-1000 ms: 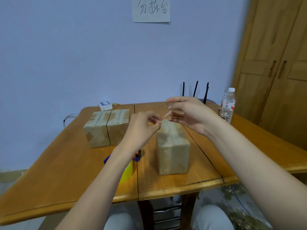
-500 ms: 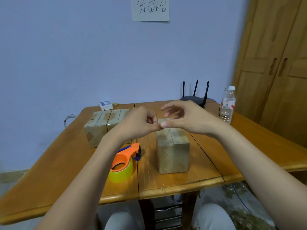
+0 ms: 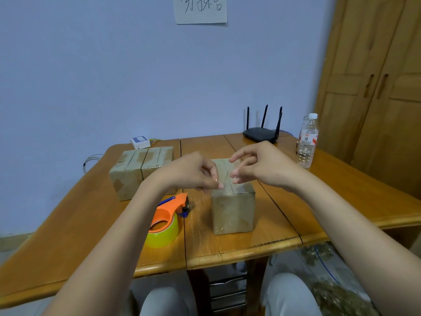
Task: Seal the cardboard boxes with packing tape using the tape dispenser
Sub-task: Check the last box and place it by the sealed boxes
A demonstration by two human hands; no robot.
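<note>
A cardboard box stands on end near the table's front, its top seam facing up. Just above that top, my left hand and my right hand each pinch an end of a short clear strip of tape, stretched between their fingertips. The tape is faint and hard to see against the box. The tape dispenser, orange with a yellow roll, lies on the table left of the box, under my left forearm, with no hand on it. Two taped boxes sit side by side at the back left.
On the wooden table, a black router and a water bottle stand at the back right, a small white device at the back left. A wooden wardrobe rises on the right. My knees show under the table.
Both hands have come down from mid-air to just over the box's top and drawn slightly apart, spreading the tape strip between them. My left arm has shifted, uncovering the dispenser.
</note>
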